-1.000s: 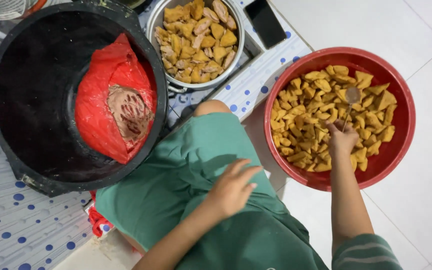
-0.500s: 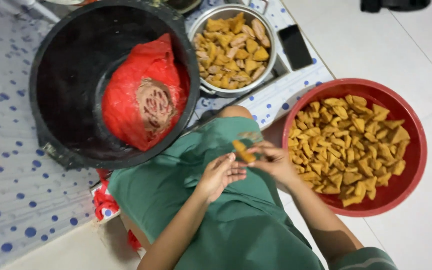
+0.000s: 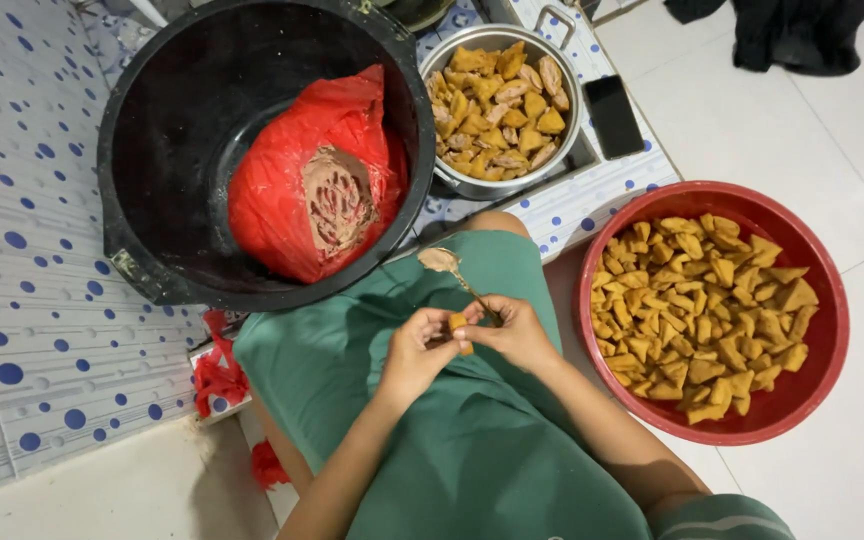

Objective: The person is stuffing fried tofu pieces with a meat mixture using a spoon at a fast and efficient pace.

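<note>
Head view: I see both hands meeting over the lap, above green cloth [image 3: 472, 450]. The left hand [image 3: 414, 350] curls its fingers around a small golden tofu piece [image 3: 460, 327], pinching it from the left. The right hand [image 3: 514, 330] closes on the same piece from the right and also grips a spoon [image 3: 452, 272], whose filled bowl points up toward the black tub [image 3: 152, 150]. Inside the tub lies a red bag [image 3: 272, 190] with brownish paste [image 3: 337, 200] showing. Just right of the tub stands a metal pot [image 3: 567, 120] of stuffed pieces. A red basin [image 3: 812, 380] full of tofu sits on the floor at my right, near the right forearm. A dark phone [image 3: 614, 115] lies beside the pot.
</note>
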